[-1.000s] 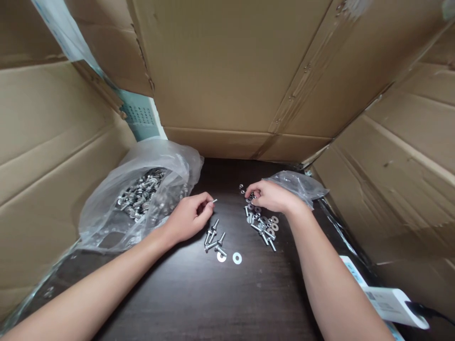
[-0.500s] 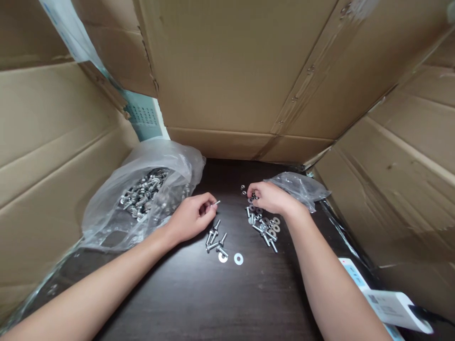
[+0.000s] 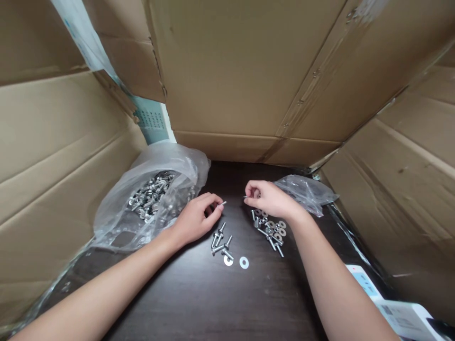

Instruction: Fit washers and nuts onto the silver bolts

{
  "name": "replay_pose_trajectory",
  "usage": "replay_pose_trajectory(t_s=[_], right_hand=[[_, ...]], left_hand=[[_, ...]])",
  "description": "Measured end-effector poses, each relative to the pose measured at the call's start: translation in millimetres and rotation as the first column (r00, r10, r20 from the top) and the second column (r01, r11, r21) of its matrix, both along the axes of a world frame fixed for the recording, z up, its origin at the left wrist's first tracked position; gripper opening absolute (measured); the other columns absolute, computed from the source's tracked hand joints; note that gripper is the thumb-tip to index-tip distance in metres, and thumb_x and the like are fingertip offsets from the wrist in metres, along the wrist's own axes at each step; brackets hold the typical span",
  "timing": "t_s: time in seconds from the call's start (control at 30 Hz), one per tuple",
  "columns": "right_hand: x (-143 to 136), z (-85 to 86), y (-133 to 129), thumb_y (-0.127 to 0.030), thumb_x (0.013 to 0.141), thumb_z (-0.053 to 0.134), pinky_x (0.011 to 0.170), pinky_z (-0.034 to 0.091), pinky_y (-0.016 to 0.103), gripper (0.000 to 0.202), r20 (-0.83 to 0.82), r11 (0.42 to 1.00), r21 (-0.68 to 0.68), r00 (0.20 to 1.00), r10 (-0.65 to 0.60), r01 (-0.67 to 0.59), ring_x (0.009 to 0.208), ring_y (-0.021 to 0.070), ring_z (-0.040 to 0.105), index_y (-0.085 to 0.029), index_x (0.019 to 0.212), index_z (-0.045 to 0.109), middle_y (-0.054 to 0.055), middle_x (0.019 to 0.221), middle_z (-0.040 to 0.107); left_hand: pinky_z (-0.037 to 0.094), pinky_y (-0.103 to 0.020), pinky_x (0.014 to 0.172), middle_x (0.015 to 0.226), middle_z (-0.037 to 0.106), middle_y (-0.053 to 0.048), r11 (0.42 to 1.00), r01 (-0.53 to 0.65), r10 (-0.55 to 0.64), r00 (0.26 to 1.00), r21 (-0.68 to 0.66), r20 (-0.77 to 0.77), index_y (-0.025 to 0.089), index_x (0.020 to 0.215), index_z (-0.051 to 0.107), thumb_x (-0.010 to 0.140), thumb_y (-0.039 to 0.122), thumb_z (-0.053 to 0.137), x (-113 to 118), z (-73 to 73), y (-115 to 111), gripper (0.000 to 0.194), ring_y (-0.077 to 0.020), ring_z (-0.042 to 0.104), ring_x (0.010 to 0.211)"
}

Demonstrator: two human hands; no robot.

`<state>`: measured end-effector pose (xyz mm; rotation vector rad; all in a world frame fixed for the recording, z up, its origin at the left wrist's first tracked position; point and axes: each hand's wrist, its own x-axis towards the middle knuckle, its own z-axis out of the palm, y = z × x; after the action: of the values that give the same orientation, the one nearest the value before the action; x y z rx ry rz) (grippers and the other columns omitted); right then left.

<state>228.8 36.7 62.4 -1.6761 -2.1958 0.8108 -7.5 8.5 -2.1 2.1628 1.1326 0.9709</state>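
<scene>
Your left hand [image 3: 199, 215] pinches a slim silver metal bolt [image 3: 223, 203], head hidden, its shank jutting right and slightly away from you. Across a gap of dark brown surface [image 3: 199, 298], roughly in line with that shank, your right hand's [image 3: 269, 197] grip is pinched around a tiny metal piece [image 3: 245, 197], too small to identify. Loose silver bolts [image 3: 279, 250] and flat round washers [image 3: 282, 225] lie just nearside; the brown cardboard wall [image 3: 234, 71] stands well beyond.

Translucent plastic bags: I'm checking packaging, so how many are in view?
2: one large translucent plastic bag holding silver metal fasteners, beside the left hand; one smaller crumpled translucent plastic bag beyond the right hand.
</scene>
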Motion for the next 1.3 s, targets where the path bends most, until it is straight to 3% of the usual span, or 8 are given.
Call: replay_pose_trajectory(t_s=[0.1, 0.27, 0.53, 0.9, 1.3], right_hand=[[-22, -0.1, -7, -0.017, 0.08, 0.063, 0.064, 0.041, 0.024, 0.008, -0.166, 0.998, 0.044, 0.985, 0.054, -0.047, 0.067, 0.0135, 0.056, -0.02, 0.079, 0.056, -0.003, 0.07, 0.062], [-45, -4.5, -14, -0.009, 0.078, 0.06, 0.062, 0.039, 0.024, 0.011, -0.198, 0.985, 0.144, 0.972, 0.125, -0.097, 0.064, 0.0122, 0.054, -0.02, 0.078, 0.057, -0.004, 0.069, 0.06], [-44, -2.5, -15, -0.008, 0.079, 0.062, 0.061, 0.041, 0.025, 0.013, -0.26, 0.978, 0.184, 0.954, 0.146, -0.099, 0.064, 0.0123, 0.055, -0.02, 0.079, 0.059, -0.003, 0.07, 0.061], [-46, -1.2, -18, -0.006, 0.08, 0.067, 0.064, 0.044, 0.027, 0.014, -0.208, 0.965, 0.206, 0.956, 0.204, -0.161, 0.069, 0.0126, 0.056, -0.019, 0.083, 0.064, 0.0, 0.082, 0.066], [-45, 0.0, -18, -0.001, 0.079, 0.059, 0.066, 0.043, 0.026, 0.021, -0.217, 0.959, 0.226, 0.951, 0.222, -0.173, 0.07, 0.0122, 0.057, -0.019, 0.086, 0.066, -0.001, 0.082, 0.066]], left_hand=[[0.05, -0.027, 0.07, 0.092, 0.069, -0.004, 1.0, 0.009, -0.009, 1.0, -0.008, 0.004, 0.019, 0.101, 0.067, 0.101, 0.031, 0.054, -1, -0.2, 0, 0.018, -0.0169, 0.064, 0.079], [0.05, -0.027, 0.071, 0.092, 0.072, -0.003, 0.999, 0.013, -0.012, 1.0, -0.033, 0.02, 0.019, 0.101, 0.068, 0.101, 0.028, 0.054, 0, 1.0, -1, 0.016, -0.0169, 0.066, 0.081], [0.048, -0.025, 0.066, 0.086, 0.072, -0.002, 0.998, 0.003, 0.001, 0.998, -0.063, 0.055, 0.019, 0.099, 0.067, 0.101, 0.028, 0.054, 1, 1.4, -1, 0.016, -0.0157, 0.064, 0.074], [0.047, -0.025, 0.066, 0.083, 0.071, -0.001, 0.999, -0.003, 0.005, 0.998, -0.04, 0.057, 0.018, 0.098, 0.067, 0.1, 0.027, 0.054, 1, 1.6, 0, 0.017, -0.0153, 0.064, 0.072], [0.048, -0.026, 0.069, 0.087, 0.072, -0.002, 0.999, -0.002, 0.005, 0.998, -0.049, 0.062, 0.019, 0.102, 0.067, 0.101, 0.028, 0.053, 0, -0.1, 1, 0.017, -0.0159, 0.065, 0.073]])
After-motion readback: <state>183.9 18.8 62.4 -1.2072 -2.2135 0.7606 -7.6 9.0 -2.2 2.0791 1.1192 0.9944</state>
